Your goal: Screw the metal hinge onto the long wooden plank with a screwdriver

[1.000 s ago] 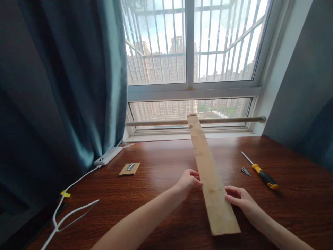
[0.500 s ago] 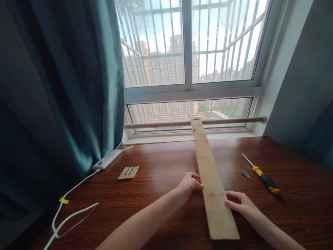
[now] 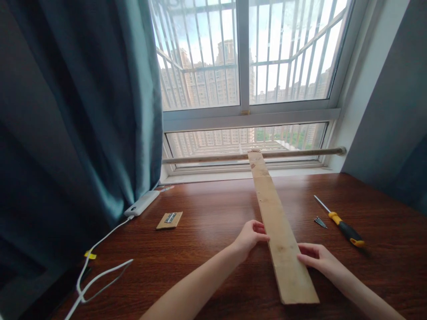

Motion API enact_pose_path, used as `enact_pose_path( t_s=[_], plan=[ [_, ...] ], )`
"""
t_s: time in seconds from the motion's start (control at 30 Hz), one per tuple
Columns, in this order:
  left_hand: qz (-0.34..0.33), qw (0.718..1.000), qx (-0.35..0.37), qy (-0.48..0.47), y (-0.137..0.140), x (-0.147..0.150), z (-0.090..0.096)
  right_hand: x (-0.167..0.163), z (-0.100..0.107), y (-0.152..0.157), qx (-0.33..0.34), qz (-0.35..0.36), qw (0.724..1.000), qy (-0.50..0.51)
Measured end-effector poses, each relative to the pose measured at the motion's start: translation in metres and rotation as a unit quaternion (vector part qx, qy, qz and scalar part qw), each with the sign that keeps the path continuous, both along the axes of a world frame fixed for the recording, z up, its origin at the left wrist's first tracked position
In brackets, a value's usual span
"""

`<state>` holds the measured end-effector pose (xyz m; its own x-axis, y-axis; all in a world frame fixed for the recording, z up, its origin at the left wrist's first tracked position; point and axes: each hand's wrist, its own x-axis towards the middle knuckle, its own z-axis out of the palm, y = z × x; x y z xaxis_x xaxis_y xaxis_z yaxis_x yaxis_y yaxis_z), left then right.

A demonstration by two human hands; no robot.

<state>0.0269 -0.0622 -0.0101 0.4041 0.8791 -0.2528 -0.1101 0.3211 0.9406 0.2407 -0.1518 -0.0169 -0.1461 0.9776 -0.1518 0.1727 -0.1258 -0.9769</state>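
One long wooden plank, pale, knotted, near end foremost, extending away over the wood-grain desk, its far end overlapping the rod in view; whether it touches desk or rod cannot be told. One right hand, gripping the plank's right edge, thumb uppermost. One left hand, gripping the left edge, slightly farther along. One yellow-and-black screwdriver, unheld, right. One cluster of pointed metal fasteners, loose beside it, probably screws. One cardboard square, left, dark-marked. One horizontal rod, before the window. Stage, as judged: early; plank in hand, tool and fasteners unused, no fastener visible in the wood.
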Motion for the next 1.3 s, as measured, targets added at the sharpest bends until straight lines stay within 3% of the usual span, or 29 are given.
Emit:
enact_pose_path(
  t_s=[0.17,0.23,0.3,0.4,0.5,0.63,0.73,0.87,1.07,1.17,1.3],
  plan=[
    [-0.004,0.994,0.097,0.057,-0.012,-0.016,0.002,0.005,-0.006,0.0,-0.01,-0.006,1.0,-0.001],
    [0.009,0.982,0.164,0.094,-0.013,-0.03,0.003,0.007,-0.006,0.0,0.029,-0.055,0.997,-0.045],
    [0.02,0.955,0.259,0.146,-0.008,-0.052,0.006,0.008,-0.002,0.0,0.116,-0.116,0.977,-0.137],
    [0.054,0.872,0.401,0.275,0.013,-0.099,0.012,-0.003,0.015,-0.001,0.256,-0.131,0.92,-0.267],
    [0.136,0.776,0.447,0.424,0.043,-0.157,0.014,-0.029,0.037,-0.003,0.313,-0.059,0.889,-0.327],
    [0.256,0.642,0.356,0.628,0.073,-0.232,0.004,-0.077,0.065,0.0,0.311,0.098,0.876,-0.355],
    [0.292,0.588,0.258,0.709,0.078,-0.27,-0.006,-0.11,0.076,0.008,0.308,0.205,0.861,-0.349],
    [0.269,0.59,0.155,0.746,0.076,-0.289,-0.013,-0.14,0.077,0.022,0.308,0.272,0.841,-0.351],
    [0.266,0.549,0.194,0.768,0.072,-0.284,-0.012,-0.151,0.068,0.028,0.301,0.289,0.838,-0.35],
    [0.271,0.547,0.194,0.768,0.07,-0.278,-0.006,-0.147,0.063,0.03,0.292,0.254,0.855,-0.344],
    [0.249,0.558,0.217,0.761,0.063,-0.258,0.006,-0.142,0.053,0.036,0.241,0.168,0.906,-0.305]
  ],
)
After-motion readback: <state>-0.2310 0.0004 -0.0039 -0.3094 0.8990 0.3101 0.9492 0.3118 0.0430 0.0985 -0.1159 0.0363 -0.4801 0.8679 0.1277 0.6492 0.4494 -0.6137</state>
